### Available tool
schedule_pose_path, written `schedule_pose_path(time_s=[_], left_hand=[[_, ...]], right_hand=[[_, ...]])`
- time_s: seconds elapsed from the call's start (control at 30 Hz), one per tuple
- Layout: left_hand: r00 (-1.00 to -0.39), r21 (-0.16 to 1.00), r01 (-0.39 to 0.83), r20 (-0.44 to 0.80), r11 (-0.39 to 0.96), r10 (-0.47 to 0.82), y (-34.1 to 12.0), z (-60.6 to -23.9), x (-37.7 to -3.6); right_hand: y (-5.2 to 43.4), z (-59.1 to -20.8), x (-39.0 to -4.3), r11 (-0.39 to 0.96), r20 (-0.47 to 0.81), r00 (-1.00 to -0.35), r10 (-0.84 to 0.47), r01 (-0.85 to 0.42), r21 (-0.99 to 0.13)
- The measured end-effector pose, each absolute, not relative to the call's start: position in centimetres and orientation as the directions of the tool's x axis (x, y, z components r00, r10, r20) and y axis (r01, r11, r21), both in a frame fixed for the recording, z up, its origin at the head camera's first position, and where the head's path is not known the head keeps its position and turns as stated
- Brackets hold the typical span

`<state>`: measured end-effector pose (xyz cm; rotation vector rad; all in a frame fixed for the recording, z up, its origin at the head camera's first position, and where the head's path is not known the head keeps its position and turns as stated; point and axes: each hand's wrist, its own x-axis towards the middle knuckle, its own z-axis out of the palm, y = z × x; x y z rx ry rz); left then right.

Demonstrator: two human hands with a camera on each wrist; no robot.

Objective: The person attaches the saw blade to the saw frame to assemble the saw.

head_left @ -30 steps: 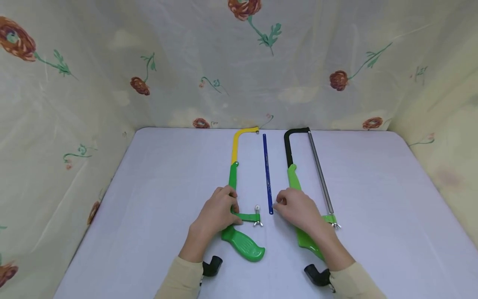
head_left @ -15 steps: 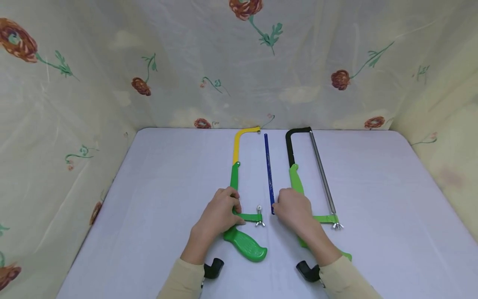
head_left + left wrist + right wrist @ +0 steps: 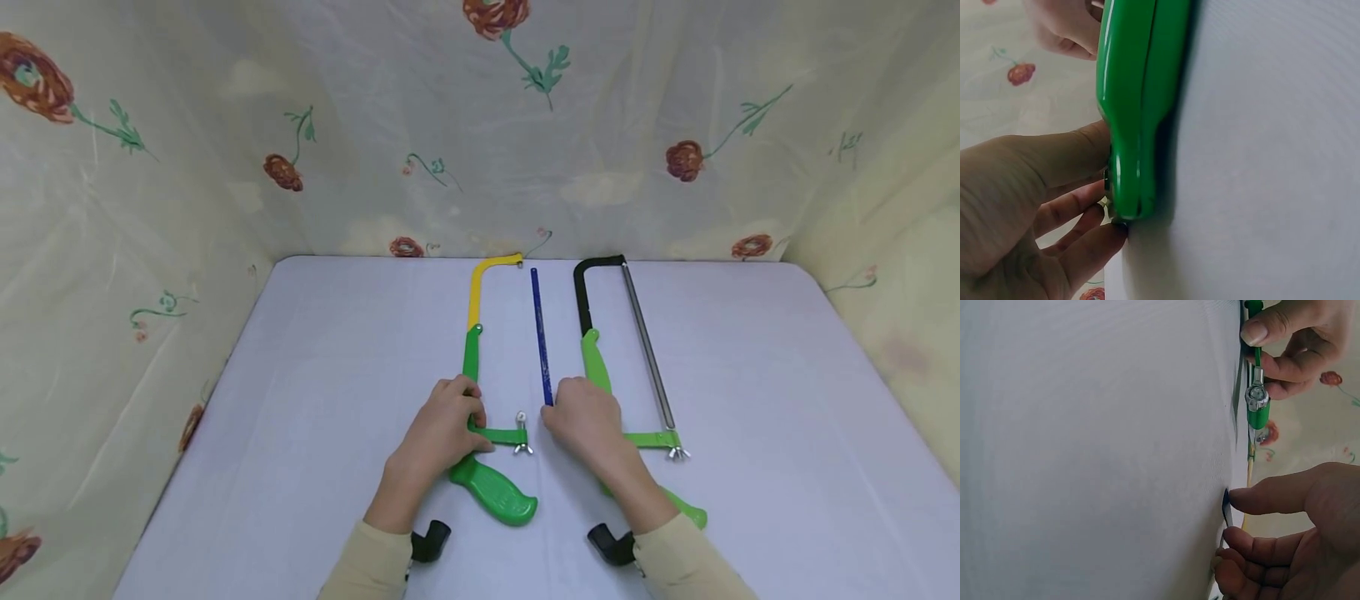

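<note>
The loose blue blade (image 3: 539, 333) lies flat between the 2 hacksaws, its near end pinched by the right hand (image 3: 585, 421). Thin, light and springy probably, so best lifted by the ends. The yellow-green saw frame (image 3: 476, 333) is gripped by the left hand (image 3: 438, 429).

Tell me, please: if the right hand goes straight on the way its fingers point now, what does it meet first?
Probably the near end of the thin blue saw blade: the right hand points leftward at it, its fingers apparently pinching it already. Beyond it stands the small silver bolt.
</note>
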<state>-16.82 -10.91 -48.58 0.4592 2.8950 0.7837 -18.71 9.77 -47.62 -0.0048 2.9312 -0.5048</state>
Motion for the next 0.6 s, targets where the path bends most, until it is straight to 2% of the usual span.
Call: schedule_pose_path(time_s=[0.6], left_hand=[[-0.950,0.504,0.252,-0.033,0.826,0.311,-11.02,-49.20,-17.14]], right_hand=[[8.90,-47.62,-18.72,0.937,-0.165,-0.986,0.017,0.074,-0.343]])
